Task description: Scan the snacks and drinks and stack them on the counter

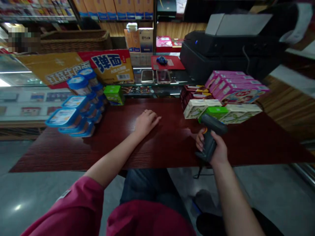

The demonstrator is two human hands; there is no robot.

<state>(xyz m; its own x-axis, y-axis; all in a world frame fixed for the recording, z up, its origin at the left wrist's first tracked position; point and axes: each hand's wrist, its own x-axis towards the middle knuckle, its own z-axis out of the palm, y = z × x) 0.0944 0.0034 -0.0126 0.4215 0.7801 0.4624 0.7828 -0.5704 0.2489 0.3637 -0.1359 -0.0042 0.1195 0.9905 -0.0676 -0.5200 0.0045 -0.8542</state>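
My right hand (220, 149) is wrapped round the grip of a dark grey barcode scanner (213, 126), its head held in front of the small boxes on the right. My left hand (147, 122) rests on the dark red wooden table (157, 150) with nothing in it, fingers slightly bent and thumb apart. Just past the scanner stand a green box (216, 112) and several white-and-green boxes (241, 113). Another green box (114, 95) stands beyond my left hand, beside stacked blue-lidded tubs (65, 117).
Pink boxes (242, 88) and dark red boxes (195, 94) are stacked at the right. A printed carton (113, 67) stands behind the tubs. Two phones (147, 76) lie on the glass counter at the back. A black machine (221, 49) occupies the back right, and a wicker basket (73, 41) the back left.
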